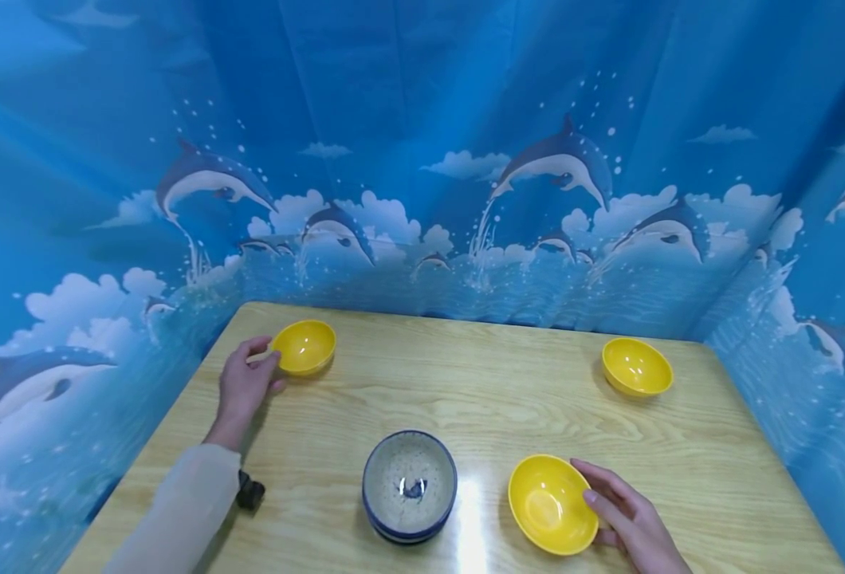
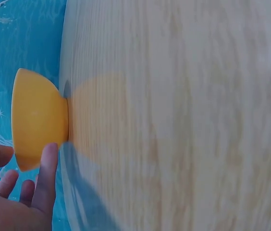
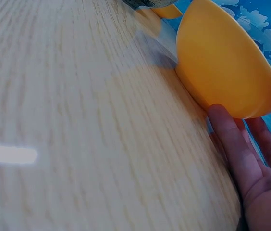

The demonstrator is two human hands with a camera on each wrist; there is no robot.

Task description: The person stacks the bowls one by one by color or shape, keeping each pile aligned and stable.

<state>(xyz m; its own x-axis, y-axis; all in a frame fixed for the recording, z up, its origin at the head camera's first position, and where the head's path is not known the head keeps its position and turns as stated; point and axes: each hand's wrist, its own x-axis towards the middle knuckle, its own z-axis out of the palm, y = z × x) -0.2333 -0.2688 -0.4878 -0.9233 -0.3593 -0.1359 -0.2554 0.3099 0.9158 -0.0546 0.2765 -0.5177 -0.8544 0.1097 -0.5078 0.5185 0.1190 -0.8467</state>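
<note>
My left hand [image 1: 246, 383] is at the near-left side of a yellow bowl [image 1: 304, 348] at the table's back left. In the left wrist view, that bowl stands upright, with a fingertip at its outer wall and loosely spread fingers [image 2: 47, 180] beside it. Toward the front right, my right hand [image 1: 626, 514] grips a second yellow bowl [image 1: 548, 502]. Its thumb lies over the rim, while the other fingers [image 3: 234, 139] reach under the outer wall. Between the hands stands a stack of grey bowls with blue rims [image 1: 410, 485], a dark blue mark inside the top one.
A third yellow bowl [image 1: 636, 367] stands at the back right of the wood-grain table [image 1: 451, 383]. A blue curtain printed with dolphins [image 1: 422, 159] hangs round the back and sides. A small black object [image 1: 250, 492] sits by the left sleeve.
</note>
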